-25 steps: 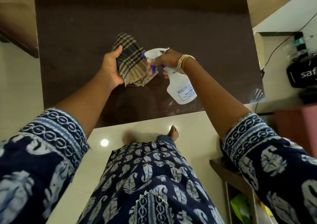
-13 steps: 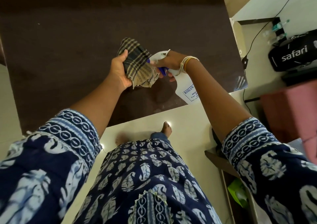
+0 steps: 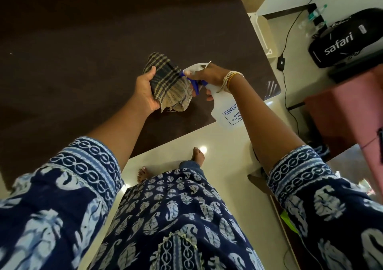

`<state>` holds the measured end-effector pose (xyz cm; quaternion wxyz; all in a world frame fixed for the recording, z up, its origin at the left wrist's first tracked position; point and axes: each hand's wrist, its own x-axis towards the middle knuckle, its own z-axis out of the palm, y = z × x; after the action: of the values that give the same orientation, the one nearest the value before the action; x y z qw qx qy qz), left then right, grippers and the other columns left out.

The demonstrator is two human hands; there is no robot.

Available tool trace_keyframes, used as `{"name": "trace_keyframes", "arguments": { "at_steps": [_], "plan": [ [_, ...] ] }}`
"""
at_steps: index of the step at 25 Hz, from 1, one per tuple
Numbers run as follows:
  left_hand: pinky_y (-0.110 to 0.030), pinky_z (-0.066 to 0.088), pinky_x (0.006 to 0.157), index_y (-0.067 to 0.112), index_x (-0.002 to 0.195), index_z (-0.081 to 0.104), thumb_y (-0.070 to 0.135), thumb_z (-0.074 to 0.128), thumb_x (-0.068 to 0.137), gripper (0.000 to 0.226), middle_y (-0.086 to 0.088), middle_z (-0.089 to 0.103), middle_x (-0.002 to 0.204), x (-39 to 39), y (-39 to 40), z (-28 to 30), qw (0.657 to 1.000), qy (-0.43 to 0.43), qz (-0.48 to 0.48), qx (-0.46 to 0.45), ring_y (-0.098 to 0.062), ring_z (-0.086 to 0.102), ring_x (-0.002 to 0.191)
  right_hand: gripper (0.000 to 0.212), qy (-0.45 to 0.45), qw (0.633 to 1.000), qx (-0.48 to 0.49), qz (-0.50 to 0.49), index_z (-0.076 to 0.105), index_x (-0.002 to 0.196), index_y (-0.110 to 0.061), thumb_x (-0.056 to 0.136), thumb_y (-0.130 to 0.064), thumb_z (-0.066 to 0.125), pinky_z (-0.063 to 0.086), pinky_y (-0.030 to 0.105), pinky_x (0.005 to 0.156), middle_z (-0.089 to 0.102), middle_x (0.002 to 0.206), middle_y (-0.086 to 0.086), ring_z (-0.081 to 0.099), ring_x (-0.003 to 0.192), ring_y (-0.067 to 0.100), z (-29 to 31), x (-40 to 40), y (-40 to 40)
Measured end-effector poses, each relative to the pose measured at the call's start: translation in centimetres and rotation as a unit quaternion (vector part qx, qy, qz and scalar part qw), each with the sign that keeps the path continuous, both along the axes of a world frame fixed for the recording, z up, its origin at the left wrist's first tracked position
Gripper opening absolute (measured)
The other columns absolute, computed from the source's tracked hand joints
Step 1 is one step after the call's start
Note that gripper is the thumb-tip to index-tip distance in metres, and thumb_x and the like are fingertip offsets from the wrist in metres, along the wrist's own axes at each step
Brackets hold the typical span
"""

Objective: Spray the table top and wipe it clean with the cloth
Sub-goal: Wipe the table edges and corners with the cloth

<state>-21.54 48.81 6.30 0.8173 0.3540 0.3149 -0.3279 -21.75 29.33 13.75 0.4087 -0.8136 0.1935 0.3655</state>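
The dark brown table top (image 3: 83, 52) fills the upper left of the head view. My left hand (image 3: 145, 89) grips a folded checked cloth (image 3: 167, 83), brown and dark, held above the table's near right part. My right hand (image 3: 207, 75) holds a white spray bottle (image 3: 222, 106) by its neck, with fingers on the blue trigger. The nozzle points left and sits right against the cloth. My forearm hides part of the bottle's label.
To the right of the table lie a black bag marked "safari" (image 3: 344, 42), a black cable with an adapter (image 3: 281, 61), water bottles (image 3: 315, 15) and a pink box (image 3: 348, 114). My bare feet (image 3: 198, 155) stand on the pale glossy floor at the table's near edge.
The view has swung left and tilted, so the table's right edge and the bag show more. Both hands stay together, the nozzle against the cloth, a little nearer the table's near edge.
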Motion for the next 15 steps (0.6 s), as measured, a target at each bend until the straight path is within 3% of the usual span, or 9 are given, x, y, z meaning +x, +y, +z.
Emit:
{"name": "trace_keyframes", "arguments": {
  "at_steps": [3,5,9,11,15],
  "plan": [
    [-0.056,0.053,0.085,0.009,0.122,0.059,0.037,0.053,0.096,0.039,-0.02,0.069,0.113,0.2,-0.8,0.2,1.0,0.005,-0.003,0.002,-0.039,0.068,0.103,0.034,-0.005,1.0,-0.002,0.008,0.056,0.107,-0.021,0.091,-0.051,0.059,0.053,0.029,0.057,0.063,0.098,0.01,0.057,0.068,0.016,-0.9,0.1,-1.6],
    [-0.055,0.054,0.082,0.008,0.121,0.06,0.036,0.053,0.097,0.038,-0.019,0.07,0.112,0.3,-1.6,0.5,1.0,0.004,-0.007,0.0,-0.038,0.068,0.102,0.032,-0.02,1.0,0.013,0.016,0.057,0.102,-0.023,0.091,-0.053,0.058,0.051,0.028,0.054,0.063,0.095,0.012,0.056,0.06,0.015,-1.2,0.0,-2.5],
    [-0.054,0.053,0.074,0.009,0.122,0.058,0.035,0.051,0.098,0.037,-0.018,0.069,0.109,1.3,-3.0,1.2,1.0,0.003,-0.012,0.0,-0.037,0.067,0.1,0.049,-0.051,0.997,0.053,-0.021,0.056,0.116,-0.018,0.085,-0.056,0.063,0.052,0.028,0.054,0.063,0.1,0.013,0.057,0.07,0.021,-0.9,0.8,-4.4],
    [-0.056,0.052,0.074,0.008,0.123,0.056,0.035,0.051,0.097,0.038,-0.02,0.068,0.111,2.0,-3.9,1.6,1.0,0.002,-0.016,0.003,-0.039,0.066,0.101,0.044,-0.07,0.994,0.066,-0.046,0.056,0.116,-0.019,0.088,-0.051,0.063,0.052,0.027,0.054,0.066,0.103,0.012,0.06,0.076,0.021,-0.2,1.9,-5.5],
    [-0.057,0.053,0.075,0.008,0.119,0.059,0.035,0.053,0.096,0.036,-0.02,0.07,0.11,4.7,-5.7,2.3,1.0,-0.002,-0.002,0.013,-0.04,0.068,0.099,0.031,-0.202,0.959,0.178,-0.094,0.055,0.123,-0.014,0.098,-0.033,0.055,0.047,0.026,0.049,0.069,0.089,0.01,0.063,0.085,0.025,1.0,6.0,-7.3]
  ]
}}
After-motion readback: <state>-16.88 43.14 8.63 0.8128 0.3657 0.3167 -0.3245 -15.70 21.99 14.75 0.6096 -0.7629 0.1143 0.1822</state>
